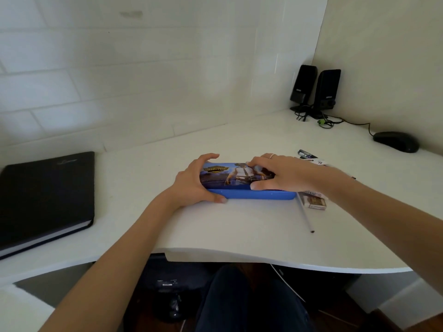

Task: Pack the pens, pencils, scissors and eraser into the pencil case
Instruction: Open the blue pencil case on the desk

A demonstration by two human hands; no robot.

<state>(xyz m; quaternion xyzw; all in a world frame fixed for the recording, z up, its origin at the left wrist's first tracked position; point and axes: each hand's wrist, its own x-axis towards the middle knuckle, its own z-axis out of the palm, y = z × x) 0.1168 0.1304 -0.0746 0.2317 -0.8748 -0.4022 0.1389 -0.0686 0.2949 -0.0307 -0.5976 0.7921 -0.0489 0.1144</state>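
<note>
Looks like the blue pencil case (pixel 249 185) on the tabletop (pixel 239 231) is being clamped at its ends, left hand (pixel 194 183) and right hand (pixel 282 174) fingers curled around it, lid probably being pried open next, since the eraser (pixel 314 202) and pencil (pixel 305 216) are lying unpacked just beside it.

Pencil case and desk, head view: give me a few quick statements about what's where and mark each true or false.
1. Both hands are on the blue pencil case. True: left hand at its left end, right hand on the lid.
2. The case lies on the black notebook. False: it lies on the white desk, apart from the notebook.
3. A pencil lies outside the case. True.
4. The mouse is left of the case. False: far right.
</note>
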